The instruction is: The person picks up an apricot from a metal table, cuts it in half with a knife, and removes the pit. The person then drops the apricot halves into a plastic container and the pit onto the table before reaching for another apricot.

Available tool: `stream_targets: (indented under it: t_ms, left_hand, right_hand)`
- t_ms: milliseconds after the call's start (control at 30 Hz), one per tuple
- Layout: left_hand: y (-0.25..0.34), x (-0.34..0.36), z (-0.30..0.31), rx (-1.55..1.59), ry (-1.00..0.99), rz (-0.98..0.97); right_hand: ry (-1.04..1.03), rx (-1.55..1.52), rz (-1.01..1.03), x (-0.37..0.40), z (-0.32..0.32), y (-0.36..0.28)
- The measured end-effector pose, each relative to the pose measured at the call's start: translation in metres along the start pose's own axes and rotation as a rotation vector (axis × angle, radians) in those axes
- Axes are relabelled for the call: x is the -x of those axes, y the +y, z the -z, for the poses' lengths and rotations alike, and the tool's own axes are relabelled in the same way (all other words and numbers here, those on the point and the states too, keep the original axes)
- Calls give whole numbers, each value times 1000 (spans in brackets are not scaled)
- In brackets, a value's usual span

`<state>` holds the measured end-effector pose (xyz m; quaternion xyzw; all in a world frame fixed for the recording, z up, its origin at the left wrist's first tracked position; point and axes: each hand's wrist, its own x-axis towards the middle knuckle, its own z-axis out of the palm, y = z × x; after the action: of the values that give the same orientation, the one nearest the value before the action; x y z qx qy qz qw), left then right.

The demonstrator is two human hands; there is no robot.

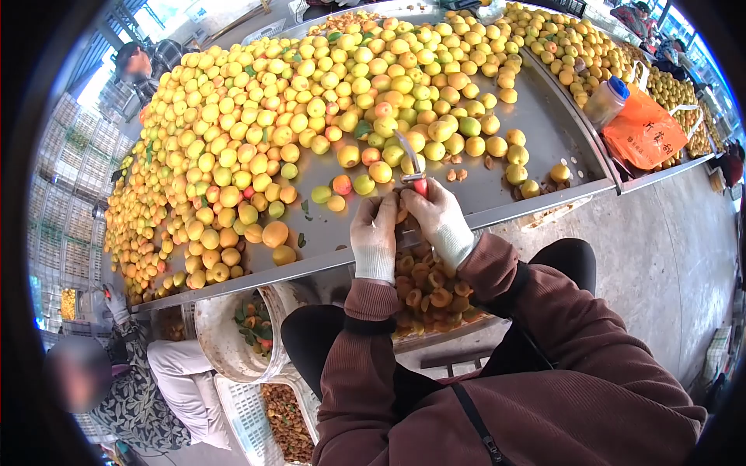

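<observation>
Both my hands wear whitish gloves and meet just over the near edge of the metal table. My right hand (443,216) is closed on the red handle of a curved knife (410,147); its thin metal blade points up and away over the table. Close beside it, my left hand (374,233) is closed on what looks like an apricot (402,211), mostly covered by the fingers. Yellow and orange apricots (256,132) lie heaped on the table beyond. Below my hands, between my knees, opened apricot halves (427,283) fill a container.
The metal table's raised rim (497,211) runs in front of me. Left of my knees stand a white bucket (208,330) with leaves and fruit, and a white crate (241,419) of brown pits. A co-worker (148,388) sits lower left. An orange bag (643,128) lies right.
</observation>
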<state>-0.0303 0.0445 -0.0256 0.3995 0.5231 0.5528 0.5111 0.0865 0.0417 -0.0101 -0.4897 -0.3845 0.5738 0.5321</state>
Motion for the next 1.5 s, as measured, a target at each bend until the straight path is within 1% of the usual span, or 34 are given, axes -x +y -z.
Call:
stream_targets:
  t_ms: [33, 67, 133, 167, 233, 267, 300, 333, 367, 433, 500, 567, 600, 667, 700, 767, 800, 933, 1033, 1100, 1167, 1200, 1233, 1267, 1300, 1367, 1400, 1433, 1467, 1500]
  left_hand:
    - [-1, -1, 0, -5, 9, -8]
    - [-1, -2, 0, -6, 9, -8]
    - [1, -3, 3, 73, 36, 138]
    - [3, -1, 4, 65, 46, 135]
    - [7, 7, 2, 50, -70, -11]
    - [10, 9, 2, -96, -209, -137]
    - [14, 18, 4, -181, -294, -79]
    - [13, 20, 9, -187, -328, -139]
    - [15, 21, 14, -192, -363, -199]
    - [34, 14, 37, -543, -88, -303]
    - [25, -8, 78, -855, 277, -396]
    - [31, -21, 110, -1117, 449, -293]
    - [31, -25, 118, -1120, 450, -294]
    - [29, -29, 129, -1439, 509, -74]
    - [24, -32, 135, -1440, 513, -74]
    - [19, -36, 140, -1476, 489, 25]
    - [17, -38, 142, -1439, 507, 66]
    - [20, -43, 136, -1388, 563, 64]
    - [22, -44, 134, -1377, 528, 83]
    - [22, -42, 126, -1293, 485, 59]
    - [17, -44, 123, -1308, 461, 56]
    - [3, -49, 126, -1076, 435, -125]
    - [4, -50, 122, -837, 404, -296]
    - [2, -50, 114, -396, 330, -176]
    - [1, -49, 110, -393, 325, -183]
    - [30, -28, 90, 274, 159, 195]
    - [32, -23, 84, 276, 157, 197]
    - [33, -17, 79, 442, 44, 258]
    - [33, -12, 73, 607, -70, 316]
    - [34, -7, 68, 610, -71, 320]
  right_hand:
    - [61, 24, 44, -3, -2, -5]
    - [69, -19, -110, 1, 1, -19]
    - [87, -42, -141, -5, 9, -21]
    - [103, -63, -175, -7, 11, -21]
    - [28, -80, -115, -9, 19, -23]
    - [39, -73, -103, -10, 20, -22]
    - [52, -65, -91, -9, 22, -22]
    - [45, -57, -116, -8, 24, -27]
    - [-19, -63, -132, -7, 29, -28]
    - [-17, -98, -136, -5, 29, -29]
    - [-39, -78, -128, -2, 33, -27]
    - [-63, -56, -114, 0, 33, -27]
    - [-77, -37, -112, 1, 32, -26]
    - [-96, -20, -112, 5, 30, -26]
    - [-97, -4, -132, 8, 27, -29]
    - [-100, 13, -150, 11, 24, -30]
    - [-120, 14, -145, 12, 24, -28]
    - [-154, 40, -163, 20, 15, -31]
    - [-184, 84, -172, 26, 13, -29]
    - [-229, 101, -163, 31, 12, -27]
    - [-231, 106, -168, 36, 9, -31]
    - [-263, 91, -144, 37, 9, -32]
    - [-296, 77, -122, 39, 10, -31]
    - [-343, 78, -73, 38, 11, -25]
    - [-339, 79, -65, 39, 10, -23]
    - [-403, 57, 40, 40, 5, -20]
    - [-448, 11, 67, 36, 3, -12]
    - [-446, 14, 63, 34, 1, -4]
    - [-442, 11, 125, 33, -2, 3]
    - [-436, 8, 186, 32, -3, 8]
